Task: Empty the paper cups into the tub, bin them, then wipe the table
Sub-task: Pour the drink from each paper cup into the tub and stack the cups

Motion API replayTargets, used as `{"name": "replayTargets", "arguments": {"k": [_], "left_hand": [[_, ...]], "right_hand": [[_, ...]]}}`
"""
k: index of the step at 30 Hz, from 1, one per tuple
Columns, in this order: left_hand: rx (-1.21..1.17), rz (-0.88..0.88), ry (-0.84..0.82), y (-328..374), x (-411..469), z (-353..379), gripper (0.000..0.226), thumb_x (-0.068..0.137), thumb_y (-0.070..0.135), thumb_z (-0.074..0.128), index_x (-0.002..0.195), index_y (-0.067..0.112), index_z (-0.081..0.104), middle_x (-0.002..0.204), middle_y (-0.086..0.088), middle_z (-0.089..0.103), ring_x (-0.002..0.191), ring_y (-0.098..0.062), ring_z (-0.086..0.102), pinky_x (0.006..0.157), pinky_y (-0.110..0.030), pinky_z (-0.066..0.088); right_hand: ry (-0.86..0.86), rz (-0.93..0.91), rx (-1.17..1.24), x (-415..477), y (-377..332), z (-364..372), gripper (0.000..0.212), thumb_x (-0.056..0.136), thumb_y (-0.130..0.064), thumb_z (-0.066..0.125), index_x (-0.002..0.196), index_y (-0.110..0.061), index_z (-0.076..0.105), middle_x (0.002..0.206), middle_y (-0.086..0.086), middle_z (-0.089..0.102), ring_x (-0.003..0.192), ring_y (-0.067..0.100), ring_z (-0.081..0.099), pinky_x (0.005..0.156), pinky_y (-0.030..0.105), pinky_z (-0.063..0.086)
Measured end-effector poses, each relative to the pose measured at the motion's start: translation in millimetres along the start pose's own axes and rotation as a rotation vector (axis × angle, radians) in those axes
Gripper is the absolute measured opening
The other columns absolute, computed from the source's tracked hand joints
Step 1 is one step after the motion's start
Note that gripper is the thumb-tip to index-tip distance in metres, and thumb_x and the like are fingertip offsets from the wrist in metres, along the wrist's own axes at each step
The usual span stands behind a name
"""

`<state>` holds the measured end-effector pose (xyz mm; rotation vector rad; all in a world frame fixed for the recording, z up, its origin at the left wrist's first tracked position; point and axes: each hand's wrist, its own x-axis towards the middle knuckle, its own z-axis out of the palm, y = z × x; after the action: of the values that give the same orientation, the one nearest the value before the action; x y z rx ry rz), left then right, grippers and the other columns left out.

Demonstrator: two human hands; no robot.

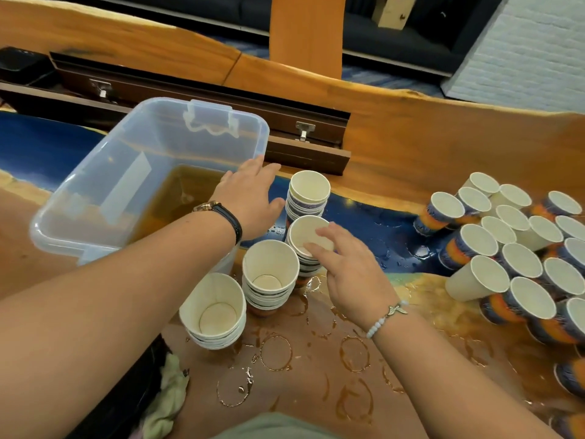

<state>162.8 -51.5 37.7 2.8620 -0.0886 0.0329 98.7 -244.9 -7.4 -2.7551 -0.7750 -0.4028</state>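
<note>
A person leans over a wet wooden bench [411, 144], both bare arms stretched forward across it. The left hand [250, 201], a watch [207, 206] on its wrist, hovers palm down at the near right corner of the tub [95, 172]. Its fingers [253, 164] are straight and spread, the thumb just beside the far stack [309, 193] of paper cups; whether it touches cannot be told. The right hand [351, 270], a bead bracelet [384, 318] at the wrist, reaches in from the right. Its fingers [316, 248] are curled over the rim of the second stack [305, 232], gripping the top cup.

The clear plastic tub stands on the bench at left and holds brown liquid. Two more stacks, the third stack [270, 270] and the near stack [215, 308], stand in a line running back toward the person, just right of the tub. A crowd of single cups [522, 248] stands well apart at the right. Brown rings [275, 351] and puddles mark the bench in front of the stacks. A crumpled pale cloth [167, 384] lies at the bench's near left edge.
</note>
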Motion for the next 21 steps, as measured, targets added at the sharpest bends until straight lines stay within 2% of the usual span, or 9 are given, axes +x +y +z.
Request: {"name": "replayTargets", "arguments": {"k": [2,6,8,10,12,14,18,21], "left_hand": [[0.057,-0.015,-0.017,5.5,3.4,-2.9,0.065,0.095,0.044,0.050,0.150,0.025,0.021,0.158,-0.004,0.022,0.144,-0.024,0.022,0.116,-0.049,0.016],[0.076,-0.005,0.035,37.2,14.8,-10.2,0.070,0.090,0.049,0.054,0.148,0.026,0.022,0.151,-0.003,0.033,0.141,-0.024,0.026,0.115,-0.057,0.008],[0.028,0.112,0.034,62.4,22.0,-10.2,0.069,0.090,0.048,0.053,0.148,0.027,0.023,0.153,0.001,0.029,0.143,-0.020,0.022,0.114,-0.057,0.004],[-0.017,0.213,-0.032,84.2,28.7,-7.3,0.068,0.091,0.047,0.052,0.149,0.028,0.022,0.154,0.005,0.026,0.144,-0.016,0.019,0.114,-0.057,-0.001],[-0.026,0.285,-0.108,101.5,38.5,1.1,0.065,0.092,0.045,0.052,0.148,0.028,0.023,0.154,0.006,0.026,0.144,-0.014,0.020,0.115,-0.056,-0.004],[-0.045,0.343,-0.158,112.1,48.2,12.4,0.062,0.092,0.042,0.053,0.146,0.029,0.027,0.152,0.007,0.029,0.141,-0.012,0.026,0.115,-0.054,-0.004],[-0.086,0.416,-0.232,125.9,68.9,31.5,0.056,0.091,0.037,0.055,0.142,0.029,0.034,0.148,0.007,0.034,0.136,-0.012,0.034,0.117,-0.050,0.000],[-0.099,0.418,-0.263,133.9,81.3,40.5,0.054,0.091,0.036,0.056,0.141,0.029,0.037,0.146,0.006,0.037,0.135,-0.012,0.034,0.118,-0.048,0.004]], "right_hand": [[0.056,0.061,0.080,-0.6,13.6,-5.1,0.049,0.079,0.001,0.043,0.119,-0.014,0.066,0.126,0.016,0.056,0.121,0.039,0.050,0.096,0.052,0.041],[0.172,0.273,0.062,2.8,72.7,-15.0,0.039,0.084,-0.004,0.046,0.115,-0.012,0.068,0.119,0.015,0.058,0.111,0.037,0.051,0.090,0.048,0.044],[0.113,0.468,-0.019,3.0,112.9,-20.1,0.035,0.086,-0.007,0.051,0.116,-0.015,0.068,0.119,0.011,0.057,0.112,0.035,0.049,0.091,0.047,0.043],[-0.039,0.604,-0.196,2.2,149.2,-21.7,0.037,0.087,-0.012,0.055,0.122,-0.019,0.064,0.126,0.006,0.053,0.117,0.030,0.044,0.091,0.044,0.041],[-0.221,0.604,-0.405,2.1,178.8,-22.6,0.039,0.088,-0.017,0.053,0.126,-0.023,0.058,0.129,0.002,0.050,0.119,0.027,0.042,0.088,0.040,0.041],[-0.315,0.616,-0.494,5.0,200.8,-23.7,0.039,0.088,-0.018,0.052,0.127,-0.022,0.053,0.127,0.003,0.049,0.117,0.027,0.043,0.087,0.038,0.040],[-0.317,0.709,-0.502,13.3,236.2,-22.2,0.037,0.089,-0.014,0.050,0.126,-0.017,0.050,0.125,0.007,0.049,0.118,0.029,0.043,0.089,0.040,0.040],[-0.313,0.712,-0.479,18.7,251.7,-15.8,0.033,0.089,-0.014,0.049,0.123,-0.017,0.053,0.123,0.007,0.050,0.116,0.029,0.044,0.086,0.040,0.042]]}}
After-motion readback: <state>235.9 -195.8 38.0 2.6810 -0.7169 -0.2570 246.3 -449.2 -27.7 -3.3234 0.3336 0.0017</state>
